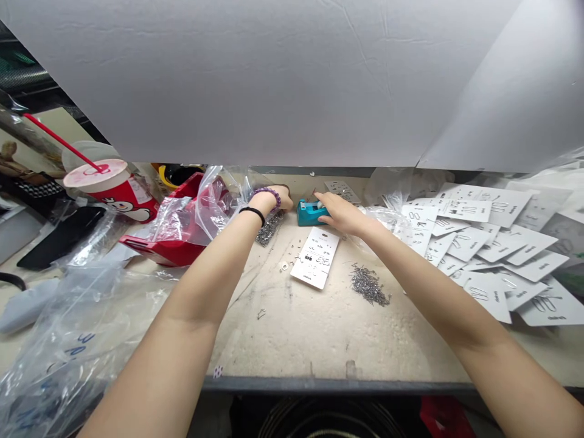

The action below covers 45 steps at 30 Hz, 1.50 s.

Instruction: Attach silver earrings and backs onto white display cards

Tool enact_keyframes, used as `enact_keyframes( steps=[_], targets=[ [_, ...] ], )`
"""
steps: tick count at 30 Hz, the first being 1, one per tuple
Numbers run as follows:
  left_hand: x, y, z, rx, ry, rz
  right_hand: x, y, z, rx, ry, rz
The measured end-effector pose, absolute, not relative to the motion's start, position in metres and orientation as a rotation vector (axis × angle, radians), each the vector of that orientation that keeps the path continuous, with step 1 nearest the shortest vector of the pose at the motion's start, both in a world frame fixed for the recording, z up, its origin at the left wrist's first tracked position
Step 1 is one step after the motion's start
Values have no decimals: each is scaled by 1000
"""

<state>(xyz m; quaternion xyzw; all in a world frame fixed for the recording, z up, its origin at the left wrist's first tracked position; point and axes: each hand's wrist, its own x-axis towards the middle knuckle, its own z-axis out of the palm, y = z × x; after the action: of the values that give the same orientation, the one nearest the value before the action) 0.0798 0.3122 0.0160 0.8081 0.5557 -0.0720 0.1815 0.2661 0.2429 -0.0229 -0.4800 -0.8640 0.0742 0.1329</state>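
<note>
Right hand is open with its fingers on the tape dispenser at 12 o'clock, left hand is curled but can't tell on what, and one careless arm sweep could scatter the loose clips at 1 o'clock.

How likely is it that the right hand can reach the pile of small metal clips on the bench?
Probably yes: the right hand is at the teal tape dispenser, close to the pile of small metal clips, and only bare bench seems to lie between them.

white sheet overhead, scuffed cream workbench
</note>
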Motion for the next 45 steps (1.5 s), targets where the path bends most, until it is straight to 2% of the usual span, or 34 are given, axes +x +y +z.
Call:
enact_keyframes(
  steps=[5,9,15,19,24,27,31,33,36,40,45],
  targets=[
    [73,298,34,2292,1591,-123,265,240,-19,-1404,-2479,245],
    [73,255,58,2318,1134,63,263,215,0,-1296,-2241,306],
    [76,202,59,2253,902,51,268,169,11,-1152,-1868,1101],
    [78,188,40,2114,838,147,270,151,-1,-1129,-1798,1304],
    [81,176,16,1983,939,320,271,137,-13,-1295,-1728,1133],
    [80,171,7,2147,1308,490,273,133,-17,-1377,-1654,964],
    [81,169,-7,2315,1599,302,277,132,-21,-1405,-1479,1020],
    [83,171,-14,2288,1553,224,278,132,-24,-1376,-1432,1080],
    [85,174,-19,2071,1453,361,278,131,-24,-1305,-1374,1124],
    [88,168,-7,1742,1144,624,277,124,-17,-1252,-1341,996],
    [91,151,9,1840,854,722,277,115,-3,-1081,-1383,873]
  ],
)
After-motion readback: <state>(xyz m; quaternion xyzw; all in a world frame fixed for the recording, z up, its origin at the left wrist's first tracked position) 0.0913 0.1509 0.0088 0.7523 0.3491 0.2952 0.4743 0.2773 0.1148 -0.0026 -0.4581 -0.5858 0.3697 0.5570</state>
